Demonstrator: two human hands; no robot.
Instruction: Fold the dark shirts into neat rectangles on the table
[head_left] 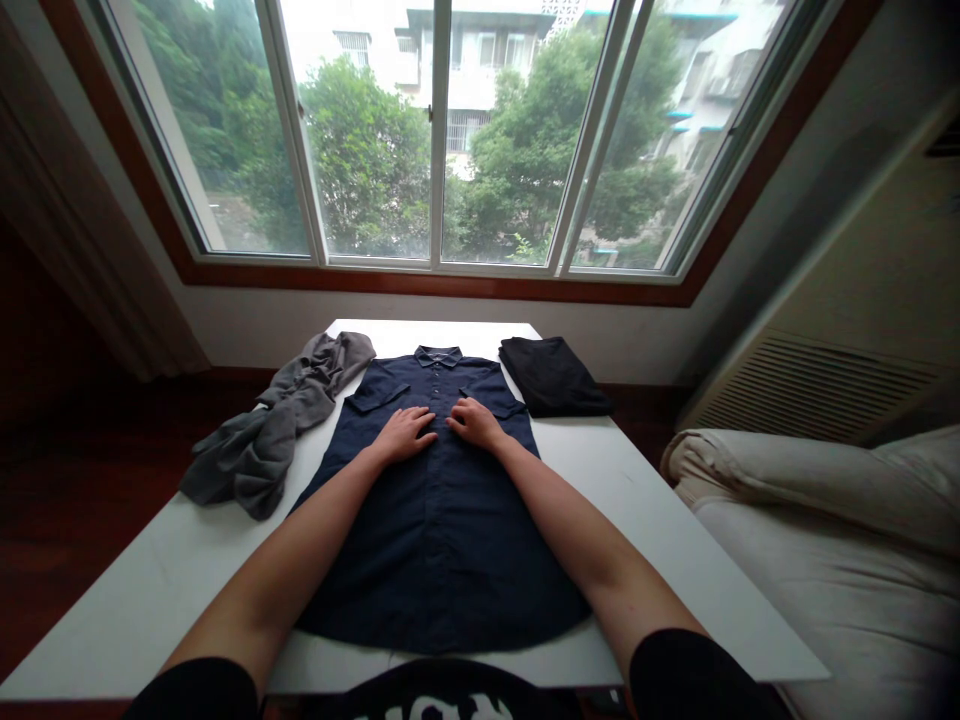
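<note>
A dark navy button-up shirt (431, 540) lies face up on the white table (675, 590), its collar toward the window and its hem near me. The short sleeves are laid inward over the front. My left hand (405, 433) rests on the chest just left of the button strip, fingers stretched out and apart. On the other side of the strip, my right hand (474, 422) touches the cloth with its fingers curled; whether it pinches any fabric is hidden.
Crumpled grey cloth (259, 450) hangs over the table's left side. Folded black cloth (553, 375) lies at the back right. A pale sofa (817, 520) stands to the right, and a wide window (439, 150) is behind the table.
</note>
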